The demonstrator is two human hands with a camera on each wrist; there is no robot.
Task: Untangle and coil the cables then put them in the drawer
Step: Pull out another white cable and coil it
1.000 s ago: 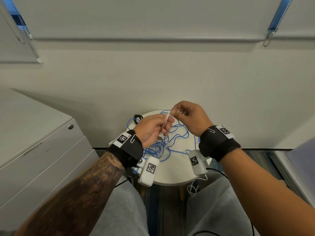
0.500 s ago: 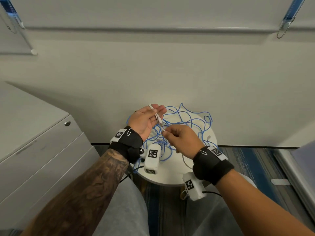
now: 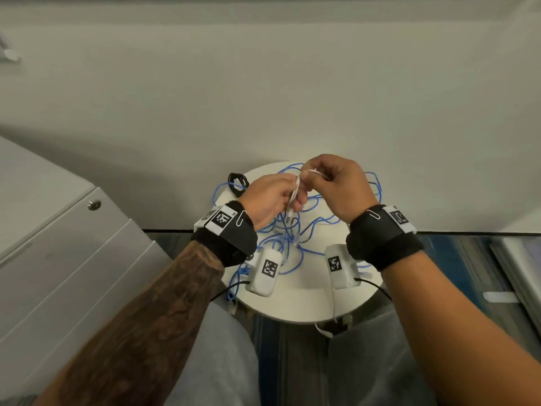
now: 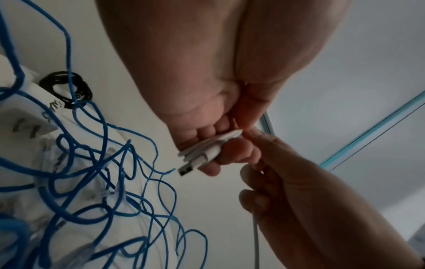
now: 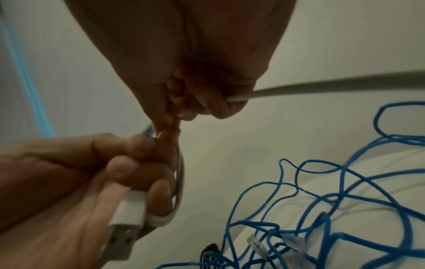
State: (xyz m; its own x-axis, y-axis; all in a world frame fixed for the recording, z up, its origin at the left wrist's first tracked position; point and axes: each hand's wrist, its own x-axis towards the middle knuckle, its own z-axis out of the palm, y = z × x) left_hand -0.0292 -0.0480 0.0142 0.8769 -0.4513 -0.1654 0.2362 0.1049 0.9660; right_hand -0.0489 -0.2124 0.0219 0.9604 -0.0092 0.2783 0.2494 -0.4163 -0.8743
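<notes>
Above a small round white table [image 3: 304, 303], my left hand [image 3: 275, 197] grips a partly coiled white USB cable [image 4: 207, 151], its plug [image 5: 126, 214] poking out below the fingers. My right hand [image 3: 333, 183] pinches a loose stretch of the same white cable [image 3: 317, 172] right beside the left fingertips. A tangle of blue network cable [image 3: 292, 238] sprawls over the table under both hands, clear plugs [image 5: 292, 240] showing among its loops. A small black coiled cable [image 3: 238, 180] lies at the table's far left edge. The grey drawer unit [image 3: 67, 259] at the left stands with its drawers closed.
A pale wall [image 3: 263, 98] rises directly behind the table. My grey-trousered legs [image 3: 216, 361] sit under the table's near edge. Dark striped carpet [image 3: 453, 259] covers the floor, and a pale furniture edge [image 3: 521, 259] shows at the far right.
My right hand has swung up from below the left hand to its far side, carrying the white cable round. The left hand's fingers have closed over the coil.
</notes>
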